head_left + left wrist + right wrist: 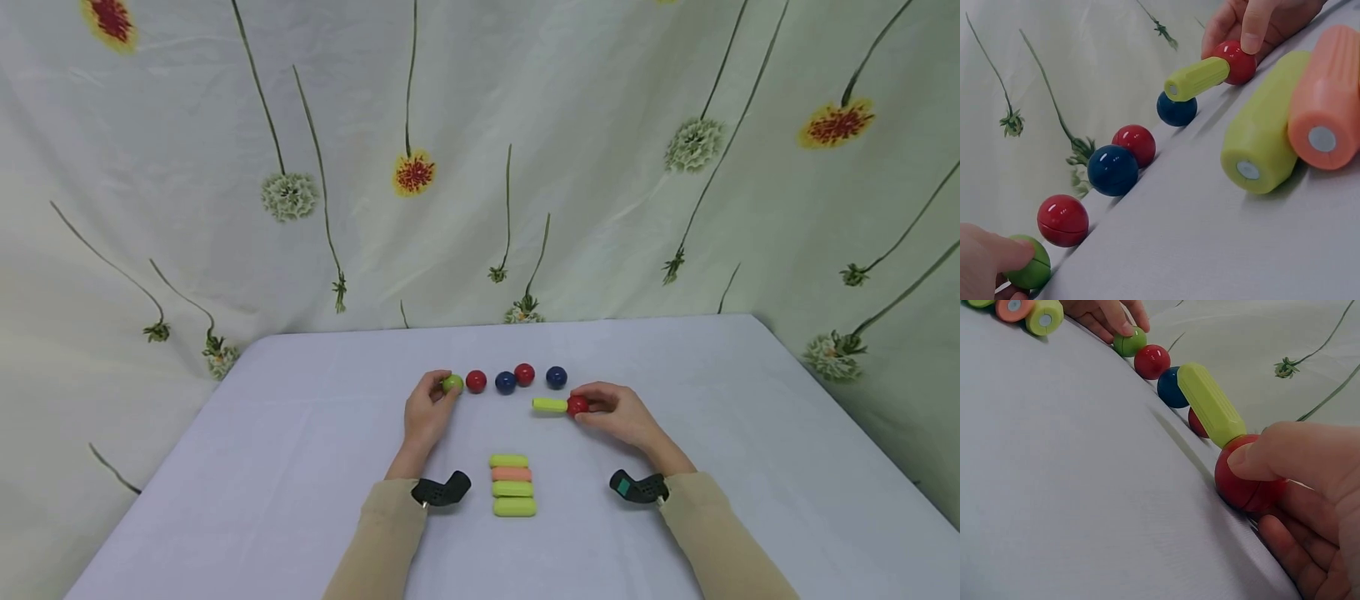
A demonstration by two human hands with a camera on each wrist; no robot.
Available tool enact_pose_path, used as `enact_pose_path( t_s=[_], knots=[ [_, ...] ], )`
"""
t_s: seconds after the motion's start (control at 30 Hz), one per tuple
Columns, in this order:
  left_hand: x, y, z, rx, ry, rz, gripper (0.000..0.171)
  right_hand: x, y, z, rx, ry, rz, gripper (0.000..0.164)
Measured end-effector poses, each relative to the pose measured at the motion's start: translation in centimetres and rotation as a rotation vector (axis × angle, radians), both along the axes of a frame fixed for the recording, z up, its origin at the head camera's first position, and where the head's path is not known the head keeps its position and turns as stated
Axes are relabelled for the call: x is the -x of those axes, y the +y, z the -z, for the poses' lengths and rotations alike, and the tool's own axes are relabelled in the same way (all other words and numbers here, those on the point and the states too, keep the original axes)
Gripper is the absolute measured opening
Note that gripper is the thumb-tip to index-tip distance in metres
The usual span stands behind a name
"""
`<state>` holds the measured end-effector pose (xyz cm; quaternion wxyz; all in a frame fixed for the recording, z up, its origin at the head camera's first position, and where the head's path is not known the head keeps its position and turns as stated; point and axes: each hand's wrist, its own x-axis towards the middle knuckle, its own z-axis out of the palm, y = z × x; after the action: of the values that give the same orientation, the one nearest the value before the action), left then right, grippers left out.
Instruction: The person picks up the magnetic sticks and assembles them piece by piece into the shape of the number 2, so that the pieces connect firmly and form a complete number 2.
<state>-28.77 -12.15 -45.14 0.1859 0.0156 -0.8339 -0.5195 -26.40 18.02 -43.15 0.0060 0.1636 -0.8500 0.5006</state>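
Note:
The left hand (427,410) pinches a green ball (1030,265) between thumb and fingers at the left end of a row of balls. A red ball (1244,478) is pinched between the right hand's (617,412) thumb and fingers. Joined to that ball's left side is a yellow-green magnetic rod (549,405), which points toward the left hand. In the left wrist view the rod's free end shows a grey metal disc. Between the hands, along the back, lie a red ball (476,382), a blue ball (506,382), another red ball (524,374) and another blue ball (557,377).
Nearer the front, several rods lie side by side: yellow-green ones (513,507) and one orange rod (512,474). All rest on a white-covered table (285,500). Behind its far edge hangs a flower-printed cloth (600,167).

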Motion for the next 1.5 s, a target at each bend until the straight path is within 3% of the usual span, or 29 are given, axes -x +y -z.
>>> enact_pose_path(
  t_s=[0.13, 0.27, 0.53, 0.63, 0.83, 0.93, 1.07, 1.17, 1.33, 1.5],
  knots=[
    [0.1, 0.1, -0.1, -0.015, 0.018, 0.007, 0.030, -1.1, -0.4, -1.6, -0.011, 0.008, -0.002, 0.034],
    [0.2, 0.1, -0.1, -0.032, 0.026, 0.010, 0.031, -1.1, -0.3, -1.7, -0.005, 0.011, -0.007, 0.034],
    [0.2, 0.1, -0.5, -0.102, 0.057, -0.021, 0.032, 1.2, 0.6, 1.5, 0.020, 0.004, -0.002, 0.037],
    [0.1, 0.2, -0.8, -0.132, 0.076, -0.008, 0.032, 1.6, 0.8, 1.9, 0.021, 0.008, -0.005, 0.037],
    [-0.2, 0.3, -1.2, -0.197, 0.087, 0.084, 0.035, 1.6, 0.8, 1.9, 0.032, 0.011, -0.007, 0.036],
    [-1.5, 0.8, -2.9, -0.202, 0.061, 0.126, 0.033, 1.5, 0.7, 1.9, 0.033, 0.008, -0.009, 0.037],
    [-1.8, 1.0, -3.4, -0.230, 0.009, 0.201, 0.033, 1.6, 0.7, 1.8, 0.014, 0.013, -0.003, 0.036],
    [-1.0, 0.9, -2.3, -0.240, -0.011, 0.283, 0.032, 1.7, 0.6, 1.9, -0.004, 0.022, 0.002, 0.035],
    [-1.3, 1.5, -2.0, -0.230, -0.011, 0.399, 0.033, 1.7, 0.6, 2.1, -0.003, 0.018, 0.003, 0.036],
    [-1.3, 2.1, -1.7, -0.207, -0.044, 0.429, 0.034, 1.5, 0.6, 2.0, 0.012, 0.009, -0.005, 0.036]
  ],
)
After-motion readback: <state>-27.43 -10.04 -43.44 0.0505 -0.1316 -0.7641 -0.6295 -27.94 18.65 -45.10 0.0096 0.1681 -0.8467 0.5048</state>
